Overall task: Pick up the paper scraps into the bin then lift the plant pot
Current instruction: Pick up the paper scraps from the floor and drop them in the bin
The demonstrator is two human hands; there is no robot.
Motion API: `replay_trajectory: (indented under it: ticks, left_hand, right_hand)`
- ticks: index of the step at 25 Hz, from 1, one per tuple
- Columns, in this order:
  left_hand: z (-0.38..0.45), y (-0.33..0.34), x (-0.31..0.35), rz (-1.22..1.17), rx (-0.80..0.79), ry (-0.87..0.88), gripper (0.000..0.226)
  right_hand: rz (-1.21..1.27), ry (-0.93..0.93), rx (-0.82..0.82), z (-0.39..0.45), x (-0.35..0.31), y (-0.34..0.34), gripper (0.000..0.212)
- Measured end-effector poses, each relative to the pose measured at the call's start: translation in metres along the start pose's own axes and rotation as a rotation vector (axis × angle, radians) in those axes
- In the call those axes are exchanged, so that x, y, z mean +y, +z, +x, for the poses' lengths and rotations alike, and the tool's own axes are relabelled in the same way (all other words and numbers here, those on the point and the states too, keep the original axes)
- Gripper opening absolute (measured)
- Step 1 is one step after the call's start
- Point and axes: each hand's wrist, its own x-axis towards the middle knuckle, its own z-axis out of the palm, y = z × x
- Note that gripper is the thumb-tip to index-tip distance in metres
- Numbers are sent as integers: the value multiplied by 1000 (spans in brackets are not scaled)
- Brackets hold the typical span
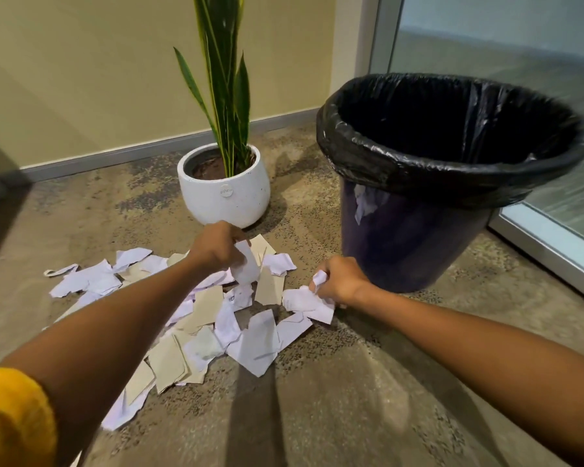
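The paper scraps are lying scattered on the floor, in a loose heap between the person and the plant pot, with the bin standing just to the right of the heap. The left hand is curling its fingers round a white scrap and holding it clear above the pile; the right hand is pinching a crumpled scrap at the pile's right edge, close beside the bin's base.

The scraps are looking thin, light and limp (some white, some tan and perhaps a little stiffer), so they are likely bunching easily and slipping out of a loose grasp; gathering several at once and squeezing them into a wad is probably the surest hold. Flat pieces lying tight on the floor may need lifting by a torn edge.

The white pot, round-bellied and smooth, is looking heavy with soil and tall leaves; taking it with both hands low on its sides seems safest.
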Motion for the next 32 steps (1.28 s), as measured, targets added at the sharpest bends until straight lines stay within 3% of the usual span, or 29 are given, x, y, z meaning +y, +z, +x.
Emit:
replay_trajectory:
  ticks: [8,13,17,21,26,32]
  left_hand:
    - [-25,-49,19,-289,152,-139,39]
    - [-39,-81,39,-556,272,-136,33]
    - [-45,-107,73,-878,392,-39,30]
    - [-47,-118,116,-1028,480,39,27]
    - [-43,-100,162,-1106,310,113,30]
    - [-44,-81,195,-1160,108,169,36]
  right_hand:
    - [55,-161,113,-39,-38,-46,19]
    - [224,-262,169,-63,-65,-75,16]
    - [240,-371,366,-81,-88,-103,21]
    - [363,-499,599,-98,-96,-144,17]
    - [311,-382,882,-87,-74,-191,20]
    - [249,-179,845,-70,-39,-205,17]
